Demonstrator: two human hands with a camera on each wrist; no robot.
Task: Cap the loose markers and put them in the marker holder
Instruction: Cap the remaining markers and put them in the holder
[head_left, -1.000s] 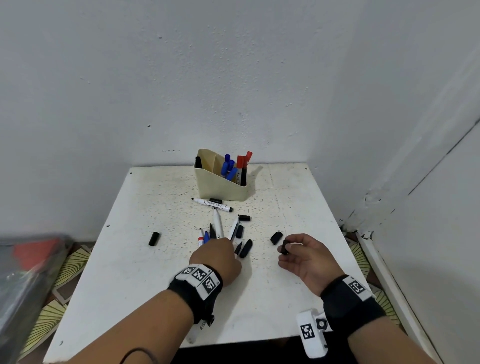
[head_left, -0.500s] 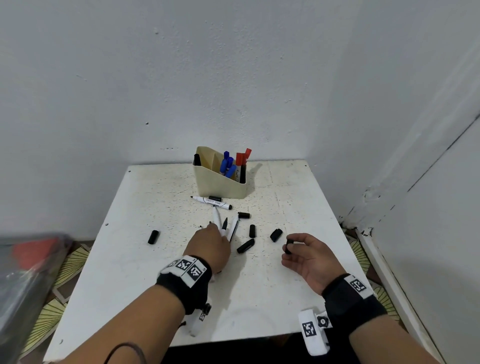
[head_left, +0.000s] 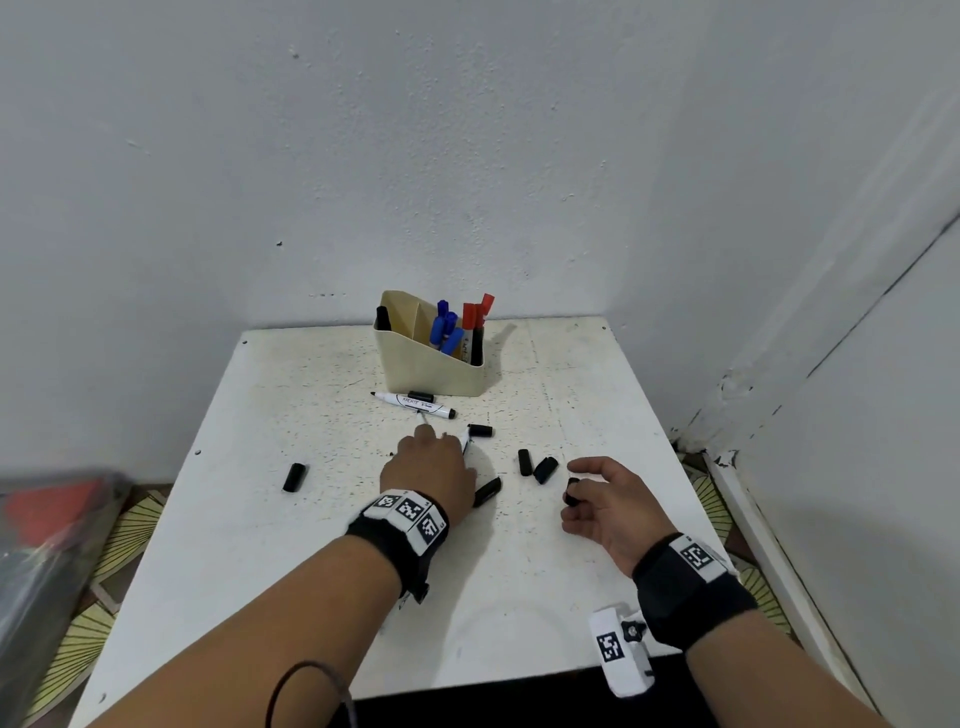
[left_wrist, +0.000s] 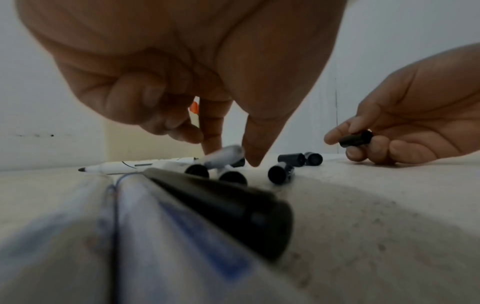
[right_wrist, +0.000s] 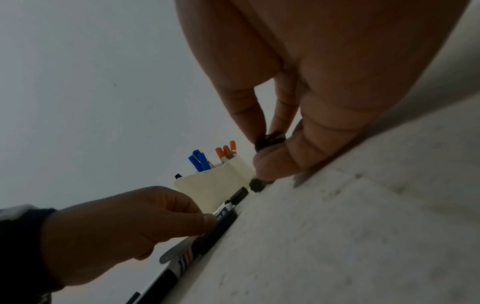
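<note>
Right grip (head_left: 605, 501) pinching black cap (head_left: 572, 491)

Bare room corner, likely domestic: rough white plastered walls (head_left: 467, 130), small scuffed white table (head_left: 260, 519), patterned floor tiles (head_left: 119, 540), cracked paint at baseboard (head_left: 727, 457)

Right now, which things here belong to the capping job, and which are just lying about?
Job:
- marker holder
- uncapped marker
- loose caps
- cap pinched by right hand
- marker under left hand

Lying about:
- grey bag on floor
</note>
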